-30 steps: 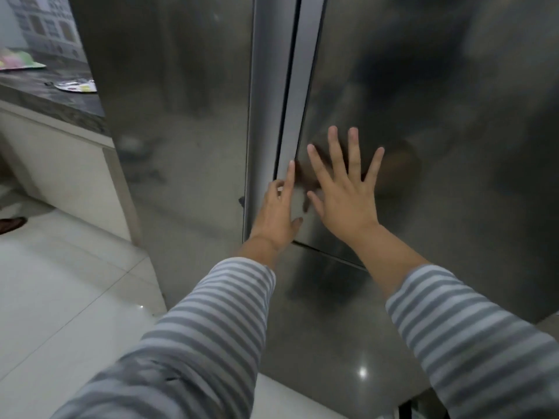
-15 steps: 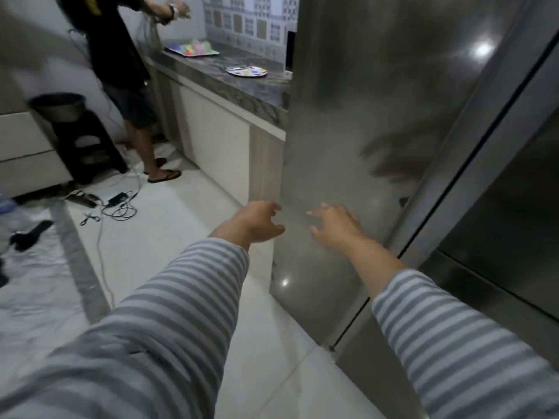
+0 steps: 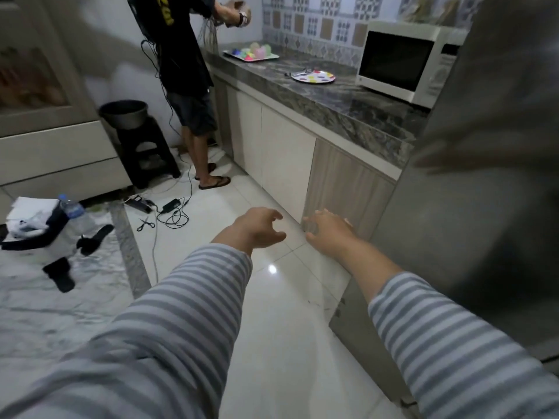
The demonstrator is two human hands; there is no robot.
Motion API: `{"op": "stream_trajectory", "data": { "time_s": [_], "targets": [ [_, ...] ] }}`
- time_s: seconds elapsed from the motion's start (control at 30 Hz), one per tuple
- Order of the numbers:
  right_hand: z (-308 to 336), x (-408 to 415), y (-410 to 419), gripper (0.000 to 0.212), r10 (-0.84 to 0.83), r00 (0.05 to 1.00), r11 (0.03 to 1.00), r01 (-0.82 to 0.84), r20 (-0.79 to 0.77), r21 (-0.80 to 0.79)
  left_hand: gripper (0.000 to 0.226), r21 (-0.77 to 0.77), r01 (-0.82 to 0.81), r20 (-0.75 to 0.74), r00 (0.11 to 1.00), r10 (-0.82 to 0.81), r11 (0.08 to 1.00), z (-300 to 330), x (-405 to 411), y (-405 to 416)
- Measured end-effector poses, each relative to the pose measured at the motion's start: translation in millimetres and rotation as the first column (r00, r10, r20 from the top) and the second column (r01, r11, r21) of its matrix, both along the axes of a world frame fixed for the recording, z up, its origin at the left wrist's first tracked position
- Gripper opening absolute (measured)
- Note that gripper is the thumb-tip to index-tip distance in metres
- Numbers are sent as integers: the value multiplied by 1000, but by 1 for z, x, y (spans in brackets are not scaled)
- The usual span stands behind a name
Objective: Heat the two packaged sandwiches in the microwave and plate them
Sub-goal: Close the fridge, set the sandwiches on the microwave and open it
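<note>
No packaged sandwiches are in view. The microwave [image 3: 402, 60], a boxy white unit with a dark glass door, sits shut on the polished stone counter [image 3: 348, 107], with the spotted plate [image 3: 313, 77] near it. My left hand [image 3: 257, 226] and right hand [image 3: 328, 234] hang apart, loosely curled, holding nothing, over glossy white floor tiles [image 3: 287, 328]. Risks, as I judge them: slipping on that smooth tile, or snagging the loose cables [image 3: 172, 213] farther along the floor.

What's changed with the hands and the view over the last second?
Both hands came off the fridge door; left hand and right hand now hang empty over the floor. The view swung left, bringing the microwave and dotted plate into sight. Fridge still shut.
</note>
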State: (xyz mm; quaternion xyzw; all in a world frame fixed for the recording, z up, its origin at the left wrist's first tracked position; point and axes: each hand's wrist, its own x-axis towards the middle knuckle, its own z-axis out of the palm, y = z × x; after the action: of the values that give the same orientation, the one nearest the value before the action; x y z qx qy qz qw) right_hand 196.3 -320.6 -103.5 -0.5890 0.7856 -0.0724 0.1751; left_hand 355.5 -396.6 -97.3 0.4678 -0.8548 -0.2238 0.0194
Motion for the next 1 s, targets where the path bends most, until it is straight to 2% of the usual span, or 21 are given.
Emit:
{"op": "stream_trajectory", "data": {
  "time_s": [0.13, 0.3, 0.43, 0.57, 0.77, 1.0],
  "targets": [
    [2, -18, -66, 45, -43, 994, 999, 44, 103, -10, 54, 2, 4, -20, 1000, -4, 1000, 0, -19, -66],
    [13, -59, -158, 45, -75, 986, 995, 84, 149, -54, 53, -8, 4, -50, 999, -5, 1000, 19, -59, -156],
    [24, -94, -224, 44, -99, 988, 990, 110, 116, -93, 51, -53, 23, -105, 994, -29, 998, 36, -96, -218],
    [34, -125, -277, 44, -137, 987, 982, 147, 87, -119, 51, -33, 64, -135, 989, -68, 997, 44, -130, -276],
    [49, -185, -366, 43, -256, 963, 945, 268, 87, -190, 51, -77, 167, -166, 970, -178, 983, 61, -199, -385],
    [67, -261, -441, 43, -461, 879, 846, 478, 124, -238, 47, -128, 379, -143, 907, -395, 916, 81, -295, -493]
  ]
}}
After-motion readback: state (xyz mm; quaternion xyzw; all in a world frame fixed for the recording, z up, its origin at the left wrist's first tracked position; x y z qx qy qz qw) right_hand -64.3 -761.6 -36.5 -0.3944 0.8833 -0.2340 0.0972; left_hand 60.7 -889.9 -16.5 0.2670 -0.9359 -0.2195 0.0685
